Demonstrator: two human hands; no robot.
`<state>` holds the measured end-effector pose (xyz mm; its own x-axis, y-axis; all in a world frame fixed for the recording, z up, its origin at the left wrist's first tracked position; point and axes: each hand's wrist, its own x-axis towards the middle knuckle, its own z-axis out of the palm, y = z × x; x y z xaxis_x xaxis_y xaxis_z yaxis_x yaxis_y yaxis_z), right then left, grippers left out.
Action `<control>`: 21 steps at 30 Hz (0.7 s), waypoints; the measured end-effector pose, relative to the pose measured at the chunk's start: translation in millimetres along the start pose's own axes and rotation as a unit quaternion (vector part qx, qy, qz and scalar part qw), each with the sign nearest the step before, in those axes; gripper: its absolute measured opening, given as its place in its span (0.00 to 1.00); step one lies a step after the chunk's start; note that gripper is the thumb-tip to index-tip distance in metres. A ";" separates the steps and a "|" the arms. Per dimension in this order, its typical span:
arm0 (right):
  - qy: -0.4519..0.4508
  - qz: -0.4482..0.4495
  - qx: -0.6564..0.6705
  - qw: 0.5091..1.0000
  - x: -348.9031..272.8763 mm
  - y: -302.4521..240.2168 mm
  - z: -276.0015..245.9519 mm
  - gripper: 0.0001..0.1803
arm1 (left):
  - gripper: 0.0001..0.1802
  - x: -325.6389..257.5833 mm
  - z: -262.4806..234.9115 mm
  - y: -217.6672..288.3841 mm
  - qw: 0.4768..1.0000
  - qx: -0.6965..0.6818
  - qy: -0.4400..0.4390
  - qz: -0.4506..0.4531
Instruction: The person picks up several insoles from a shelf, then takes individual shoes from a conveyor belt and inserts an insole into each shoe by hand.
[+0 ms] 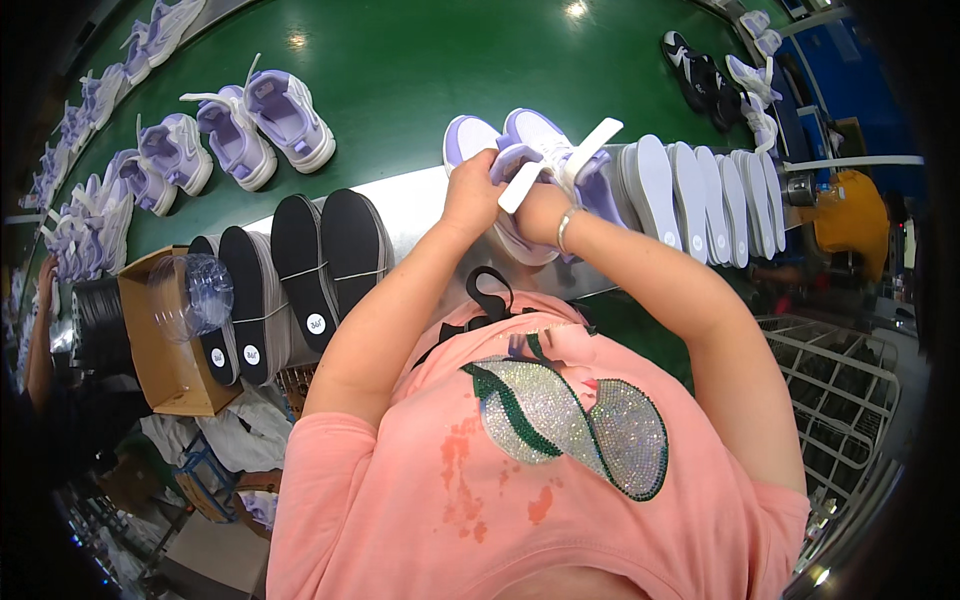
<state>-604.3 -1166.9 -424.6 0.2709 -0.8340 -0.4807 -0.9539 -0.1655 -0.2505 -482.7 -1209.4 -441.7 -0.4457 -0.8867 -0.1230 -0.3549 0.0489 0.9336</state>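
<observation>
A pair of white and lilac sneakers stands at the near edge of the work surface, toes pointing away from me. My left hand (474, 196) is closed on the left sneaker (472, 136), its fingertips pinching the upper by the opening. My right hand (546, 211), with a bracelet at the wrist, is curled at the same sneaker's opening; its fingertips are hidden by the shoe and a white strap (521, 187). Against that hand sits the right sneaker (534, 128), whose own white strap (596, 143) sticks up to the right.
Light insoles (655, 190) stand in a row right of the sneakers. Bundled black insoles (352, 245) and an open cardboard box (180, 365) are at left. More lilac sneakers (290, 120) line the green surface (420, 60); black shoes (700, 80) lie far right. A wire rack (835, 385) stands near right.
</observation>
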 end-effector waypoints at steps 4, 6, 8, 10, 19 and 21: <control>-0.116 -0.077 -0.088 0.986 14.6 4.1 -2.4 0.12 | 0.17 -1.8 -1.6 6.8 0.999 -0.035 0.007 0.013; -0.056 -0.038 -0.101 0.993 10.9 -4.0 -1.1 0.12 | 0.18 -1.8 0.4 -0.5 0.999 -0.009 0.018 0.037; 0.012 -0.020 -0.123 0.992 -1.4 -8.6 -7.0 0.14 | 0.20 -1.3 0.8 -2.6 0.998 0.015 0.018 0.054; -0.040 0.011 -0.141 0.989 -1.9 -5.9 -7.4 0.14 | 0.20 -0.9 -0.5 0.3 0.997 0.038 0.006 0.065; -0.160 0.007 -0.029 0.987 -47.8 -17.0 -33.2 0.12 | 0.25 -2.5 0.2 -3.2 0.998 0.048 0.012 0.038; -0.177 0.012 -0.029 0.984 -44.5 -9.9 -23.1 0.13 | 0.25 0.8 2.2 0.5 1.000 0.016 -0.008 0.023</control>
<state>-609.9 -1140.3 -381.3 0.2667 -0.6046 -0.7506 -0.9635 -0.1861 -0.1924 -485.1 -1209.1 -442.1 -0.4750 -0.8759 -0.0849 -0.3592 0.1049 0.9273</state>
